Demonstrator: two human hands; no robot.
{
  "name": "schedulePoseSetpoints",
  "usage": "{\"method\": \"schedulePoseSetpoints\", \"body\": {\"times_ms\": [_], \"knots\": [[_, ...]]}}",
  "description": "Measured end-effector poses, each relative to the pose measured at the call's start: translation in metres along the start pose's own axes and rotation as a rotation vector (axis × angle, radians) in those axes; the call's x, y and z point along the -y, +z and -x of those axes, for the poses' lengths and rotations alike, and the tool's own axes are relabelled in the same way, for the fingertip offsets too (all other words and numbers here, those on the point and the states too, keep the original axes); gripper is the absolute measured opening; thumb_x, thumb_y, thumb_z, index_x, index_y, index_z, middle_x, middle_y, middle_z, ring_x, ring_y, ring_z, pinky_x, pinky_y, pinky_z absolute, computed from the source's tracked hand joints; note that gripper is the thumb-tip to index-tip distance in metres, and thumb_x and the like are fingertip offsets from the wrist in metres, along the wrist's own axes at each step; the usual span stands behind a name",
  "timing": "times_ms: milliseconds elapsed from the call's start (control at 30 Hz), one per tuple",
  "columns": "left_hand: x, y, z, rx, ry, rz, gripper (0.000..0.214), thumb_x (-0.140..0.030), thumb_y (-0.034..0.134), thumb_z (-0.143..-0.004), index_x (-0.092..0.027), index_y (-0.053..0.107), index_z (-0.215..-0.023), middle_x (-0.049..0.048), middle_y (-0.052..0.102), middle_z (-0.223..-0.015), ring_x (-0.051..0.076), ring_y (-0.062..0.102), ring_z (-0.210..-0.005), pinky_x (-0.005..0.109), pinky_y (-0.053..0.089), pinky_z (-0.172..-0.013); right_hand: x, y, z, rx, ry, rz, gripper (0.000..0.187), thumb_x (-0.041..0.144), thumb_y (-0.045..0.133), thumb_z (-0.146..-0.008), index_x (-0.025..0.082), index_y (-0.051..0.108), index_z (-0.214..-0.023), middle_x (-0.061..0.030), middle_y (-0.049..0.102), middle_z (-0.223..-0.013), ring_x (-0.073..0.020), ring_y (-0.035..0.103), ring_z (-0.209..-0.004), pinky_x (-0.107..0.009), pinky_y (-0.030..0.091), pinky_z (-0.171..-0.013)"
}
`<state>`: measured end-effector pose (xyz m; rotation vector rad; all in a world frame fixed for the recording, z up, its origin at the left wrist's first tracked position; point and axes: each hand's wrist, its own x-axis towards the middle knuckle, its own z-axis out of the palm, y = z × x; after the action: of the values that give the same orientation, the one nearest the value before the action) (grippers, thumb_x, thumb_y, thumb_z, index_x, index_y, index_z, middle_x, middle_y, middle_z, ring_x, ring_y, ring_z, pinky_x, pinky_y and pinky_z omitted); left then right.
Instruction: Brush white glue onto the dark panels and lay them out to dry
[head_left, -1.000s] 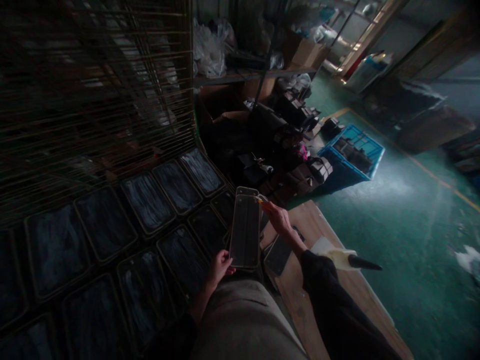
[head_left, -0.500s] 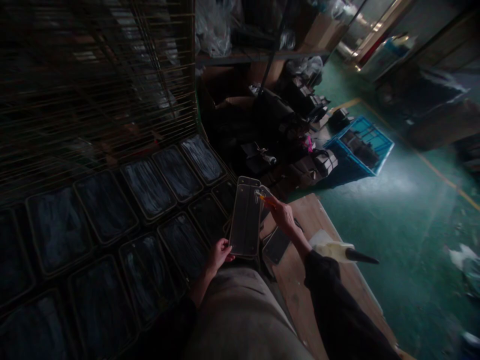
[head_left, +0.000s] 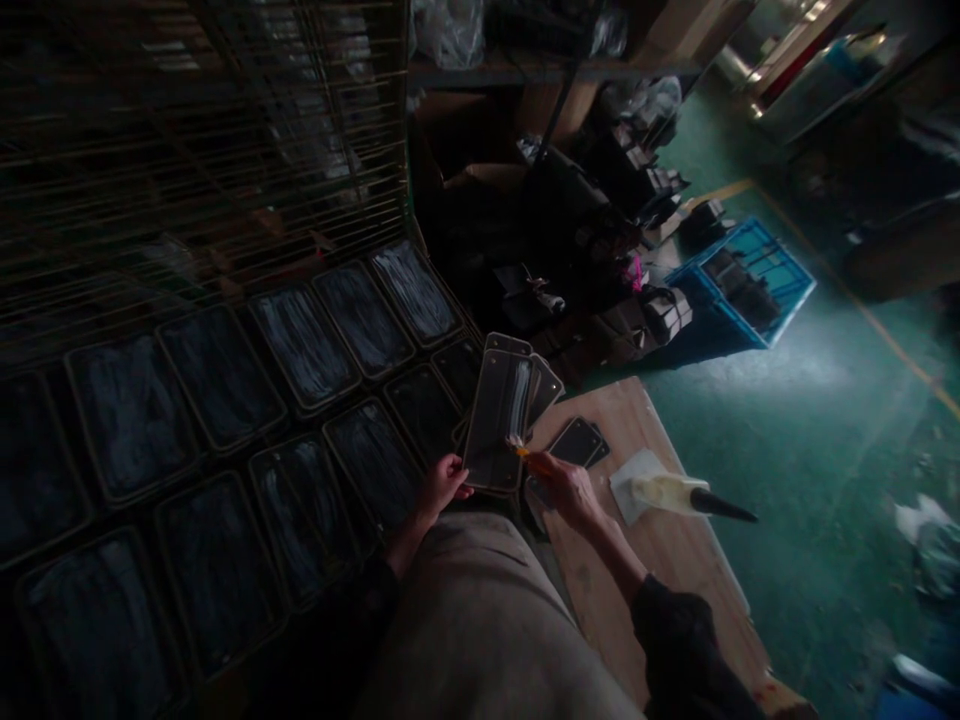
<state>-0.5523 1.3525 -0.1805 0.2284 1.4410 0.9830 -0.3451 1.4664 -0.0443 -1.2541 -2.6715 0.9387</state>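
My left hand (head_left: pixel 444 482) grips the lower left corner of a flat dark rectangular panel (head_left: pixel 496 415) with a pale rim, held upright over my lap. My right hand (head_left: pixel 568 487) pinches a small brush with an orange handle (head_left: pixel 525 455), its tip on the panel's lower right part, where pale streaks run down the surface. More dark panels (head_left: pixel 577 442) lie fanned behind it and flat on the wooden board (head_left: pixel 675 560).
Several dark panels with brushed streaks (head_left: pixel 300 350) lie in rows at the left, under a wire rack (head_left: pixel 187 150). A glue bottle with a black nozzle (head_left: pixel 686 497) rests on white paper on the board. A blue crate (head_left: pixel 742 280) and boxes stand on the green floor.
My right hand has drawn the brush from the panel's top right corner down to its lower right, leaving pale streaks. The camera has tipped downward a little.
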Motion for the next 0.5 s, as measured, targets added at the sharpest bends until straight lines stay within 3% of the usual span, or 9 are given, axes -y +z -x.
{"method": "schedulePoseSetpoints", "body": {"times_ms": [100, 200, 367, 500], "knots": [[-0.002, 0.001, 0.001, 0.008, -0.014, 0.026, 0.035, -0.035, 0.074, -0.071, -0.016, 0.048, -0.087, -0.0025, 0.064, -0.065, 0.015, 0.066, -0.047, 0.021, 0.051, -0.041, 0.012, 0.006, 0.026, 0.110, 0.026, -0.073, 0.023, 0.035, 0.043, -0.098, 0.029, 0.063, -0.107, -0.0004, 0.070, -0.076, -0.0180, 0.066, -0.062, -0.027, 0.044, -0.053], [-0.005, 0.001, 0.003, 0.014, -0.020, 0.035, 0.034, -0.035, 0.073, -0.071, -0.016, 0.049, -0.085, -0.0021, 0.065, -0.065, 0.014, 0.066, -0.047, 0.020, 0.051, -0.041, 0.016, 0.005, 0.028, 0.166, 0.051, -0.184, 0.022, 0.036, 0.043, -0.098, 0.029, 0.062, -0.107, 0.0003, 0.072, -0.079, -0.0183, 0.068, -0.066, -0.027, 0.048, -0.056], [-0.008, 0.001, 0.005, 0.024, -0.021, 0.024, 0.034, -0.036, 0.073, -0.071, -0.016, 0.050, -0.085, -0.0014, 0.065, -0.066, 0.014, 0.067, -0.048, 0.019, 0.051, -0.042, -0.001, -0.009, -0.022, 0.115, 0.044, -0.226, 0.026, 0.036, 0.043, -0.098, 0.023, 0.063, -0.109, -0.0005, 0.074, -0.082, -0.0169, 0.070, -0.071, -0.024, 0.049, -0.061], [-0.005, 0.000, 0.002, 0.023, -0.001, 0.024, 0.036, -0.039, 0.074, -0.070, -0.017, 0.050, -0.086, -0.0023, 0.064, -0.064, 0.015, 0.067, -0.049, 0.019, 0.050, -0.041, -0.021, -0.024, -0.078, -0.099, 0.023, -0.143, 0.026, 0.036, 0.045, -0.097, 0.022, 0.063, -0.110, -0.0022, 0.074, -0.083, -0.0178, 0.070, -0.073, -0.024, 0.049, -0.063]]}}
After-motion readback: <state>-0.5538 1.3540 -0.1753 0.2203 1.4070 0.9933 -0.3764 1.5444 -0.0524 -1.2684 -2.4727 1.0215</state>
